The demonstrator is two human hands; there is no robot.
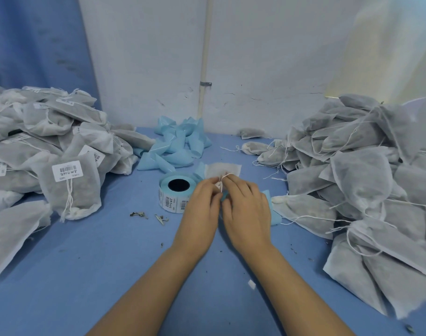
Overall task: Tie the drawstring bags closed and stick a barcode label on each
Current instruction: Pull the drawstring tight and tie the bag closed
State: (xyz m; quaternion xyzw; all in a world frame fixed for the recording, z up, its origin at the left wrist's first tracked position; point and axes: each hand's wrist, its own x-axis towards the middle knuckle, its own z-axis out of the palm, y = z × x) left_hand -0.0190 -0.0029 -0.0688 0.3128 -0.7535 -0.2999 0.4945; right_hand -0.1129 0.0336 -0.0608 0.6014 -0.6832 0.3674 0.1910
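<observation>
Bare tabletop [90, 275] lies near and centre; bag piles wall the left [49, 146] and right [377, 178], label roll [174, 194] and blue backing scraps [178, 144] block beyond.

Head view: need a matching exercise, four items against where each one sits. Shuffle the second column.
Items:
1. labelled bags
2. unlabelled bags
3. label roll
4. current bag

Places:
A. piled on the right of the table
B. held at its neck by the left hand and right hand
C. piled on the left of the table
D. on the table, just left of the left hand

Pairs: 1-C, 2-A, 3-D, 4-B
</observation>
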